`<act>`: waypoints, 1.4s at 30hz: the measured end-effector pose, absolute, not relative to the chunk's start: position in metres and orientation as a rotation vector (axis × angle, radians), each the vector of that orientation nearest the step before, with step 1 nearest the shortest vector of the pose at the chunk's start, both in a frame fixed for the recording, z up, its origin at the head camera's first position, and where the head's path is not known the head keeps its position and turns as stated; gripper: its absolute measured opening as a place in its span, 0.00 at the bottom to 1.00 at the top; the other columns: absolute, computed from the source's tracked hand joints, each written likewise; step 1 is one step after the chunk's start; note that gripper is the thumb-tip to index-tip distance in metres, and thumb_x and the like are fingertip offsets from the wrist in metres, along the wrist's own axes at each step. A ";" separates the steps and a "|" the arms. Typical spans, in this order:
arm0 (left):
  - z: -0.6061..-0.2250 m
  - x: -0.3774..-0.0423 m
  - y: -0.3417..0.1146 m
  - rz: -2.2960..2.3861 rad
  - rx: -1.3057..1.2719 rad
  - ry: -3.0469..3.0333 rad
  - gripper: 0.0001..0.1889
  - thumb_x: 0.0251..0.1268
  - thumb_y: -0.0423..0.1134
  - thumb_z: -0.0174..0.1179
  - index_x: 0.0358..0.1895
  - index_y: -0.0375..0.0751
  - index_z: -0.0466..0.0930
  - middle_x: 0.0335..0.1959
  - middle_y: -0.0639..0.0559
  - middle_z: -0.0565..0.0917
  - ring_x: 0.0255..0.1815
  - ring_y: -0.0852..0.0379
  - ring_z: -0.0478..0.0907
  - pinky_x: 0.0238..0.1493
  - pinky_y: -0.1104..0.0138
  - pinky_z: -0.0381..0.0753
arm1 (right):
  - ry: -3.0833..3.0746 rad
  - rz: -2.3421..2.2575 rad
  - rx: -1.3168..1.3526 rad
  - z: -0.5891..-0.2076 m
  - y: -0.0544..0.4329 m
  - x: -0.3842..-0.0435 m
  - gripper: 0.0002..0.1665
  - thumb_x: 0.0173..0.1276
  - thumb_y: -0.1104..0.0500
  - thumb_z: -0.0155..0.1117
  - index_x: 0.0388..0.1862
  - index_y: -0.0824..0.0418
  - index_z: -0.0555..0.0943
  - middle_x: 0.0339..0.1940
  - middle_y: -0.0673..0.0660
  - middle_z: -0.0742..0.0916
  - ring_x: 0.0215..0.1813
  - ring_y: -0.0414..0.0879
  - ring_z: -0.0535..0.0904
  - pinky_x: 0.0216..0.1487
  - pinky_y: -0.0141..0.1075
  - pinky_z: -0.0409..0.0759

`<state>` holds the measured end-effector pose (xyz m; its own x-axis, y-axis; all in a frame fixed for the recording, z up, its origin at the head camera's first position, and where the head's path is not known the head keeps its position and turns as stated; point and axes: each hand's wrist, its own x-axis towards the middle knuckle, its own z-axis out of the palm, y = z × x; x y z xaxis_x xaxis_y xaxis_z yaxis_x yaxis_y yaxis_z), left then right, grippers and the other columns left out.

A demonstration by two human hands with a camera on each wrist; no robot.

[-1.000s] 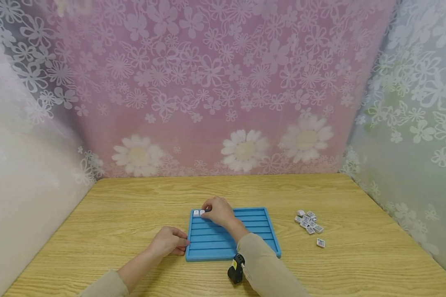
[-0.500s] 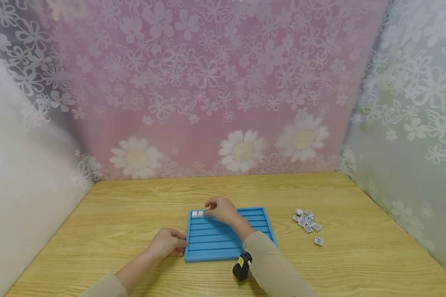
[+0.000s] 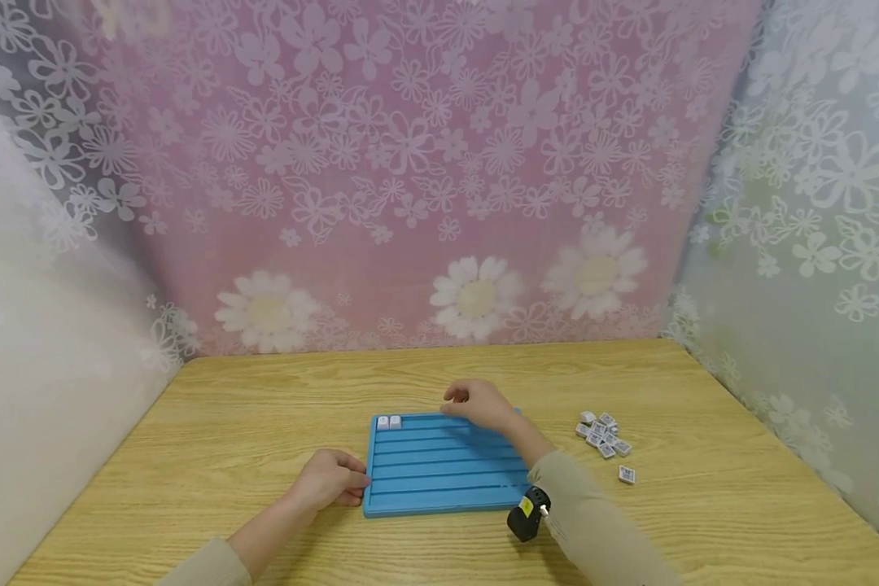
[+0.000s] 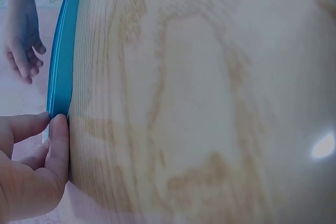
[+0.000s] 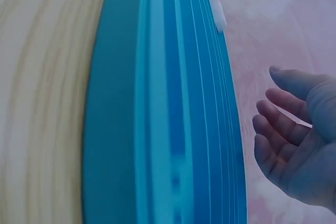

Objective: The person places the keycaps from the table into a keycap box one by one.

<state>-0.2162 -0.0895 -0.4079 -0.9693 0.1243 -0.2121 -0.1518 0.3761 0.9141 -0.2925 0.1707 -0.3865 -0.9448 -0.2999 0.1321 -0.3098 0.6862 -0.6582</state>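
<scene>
In the head view, a blue tray (image 3: 439, 468) with raised ridges across it lies on the table. Two small white tiles (image 3: 389, 422) sit side by side in its far left corner. My left hand (image 3: 330, 478) is at the tray's near left edge; the left wrist view shows its thumb (image 4: 58, 142) and index finger pinching the rim. Over the far right part of the tray hovers my right hand (image 3: 483, 404), fingers loosely bent and nothing between them. The right wrist view shows that hand (image 5: 304, 140) apart from the tray's ridges (image 5: 202, 103).
To the right of the tray lies a loose heap of white tiles (image 3: 599, 431) with dark print. One more tile (image 3: 627, 474) lies nearer. A black device (image 3: 529, 514) is strapped at my right wrist. Flowered cloth (image 3: 476, 203) hangs behind the wooden table (image 3: 278, 391).
My right hand has let go of the second tile, leaving it beside the first, and has moved right across the tray. My left hand stays at the tray's edge.
</scene>
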 end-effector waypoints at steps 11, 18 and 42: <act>-0.407 -0.216 -0.090 1.623 -0.007 2.379 0.07 0.54 0.25 0.61 0.35 0.23 0.78 0.23 0.44 0.77 0.22 0.57 0.76 0.26 0.65 0.83 | -2.882 1.067 0.430 -0.380 0.227 -0.287 0.17 0.64 0.56 0.63 0.47 0.65 0.80 0.38 0.54 0.82 0.41 0.48 0.75 0.41 0.43 0.76; -0.408 -0.216 -0.091 1.642 0.017 2.367 0.07 0.54 0.24 0.60 0.36 0.23 0.78 0.23 0.44 0.77 0.22 0.57 0.76 0.26 0.65 0.83 | -2.903 1.052 0.405 -0.374 0.263 -0.282 0.19 0.66 0.55 0.60 0.50 0.67 0.78 0.44 0.59 0.81 0.46 0.52 0.75 0.45 0.45 0.76; -0.409 -0.216 -0.092 1.654 0.014 2.363 0.07 0.54 0.24 0.61 0.36 0.23 0.77 0.22 0.44 0.77 0.22 0.57 0.76 0.26 0.66 0.83 | -2.847 1.138 0.326 -0.378 0.357 -0.273 0.22 0.65 0.59 0.61 0.54 0.72 0.74 0.42 0.60 0.80 0.42 0.51 0.75 0.37 0.39 0.77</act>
